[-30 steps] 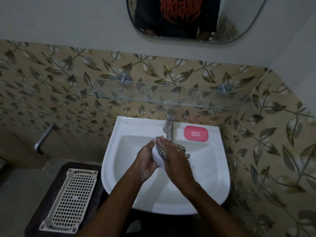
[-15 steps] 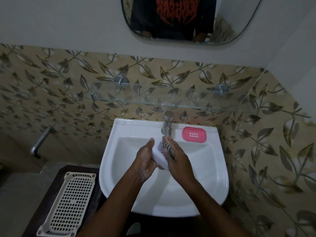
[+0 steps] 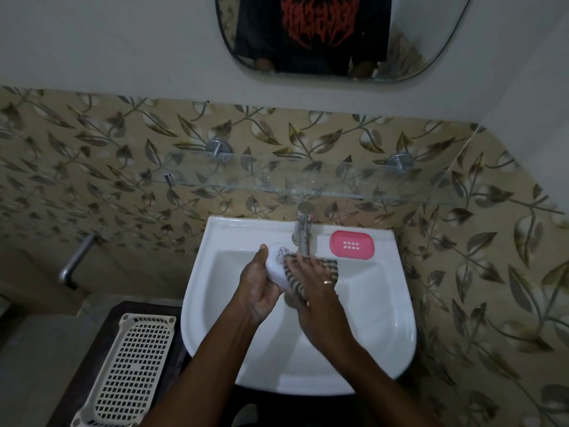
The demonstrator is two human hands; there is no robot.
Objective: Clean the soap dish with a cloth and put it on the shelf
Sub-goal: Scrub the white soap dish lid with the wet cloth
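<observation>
Over the white basin (image 3: 385,343), my left hand (image 3: 257,288) grips a white soap dish part (image 3: 275,266) with a dark printed pattern on it. My right hand (image 3: 317,294) presses a dark and light striped cloth (image 3: 295,277) against that white part; the hand covers much of the cloth. A pink soap dish piece (image 3: 352,245) with small drain slots lies on the basin's back ledge, right of the tap (image 3: 303,224). The glass shelf (image 3: 338,180) runs along the wall just above the tap.
A cream perforated plastic tray (image 3: 132,368) lies on a dark stand left of the basin. A metal pipe (image 3: 77,260) sticks out of the left wall. Leaf-patterned tiles cover the walls, and a mirror (image 3: 431,41) hangs above.
My right hand has slid the cloth across the white dish part, from up near the tap to lower and right. My left hand has kept hold of the dish.
</observation>
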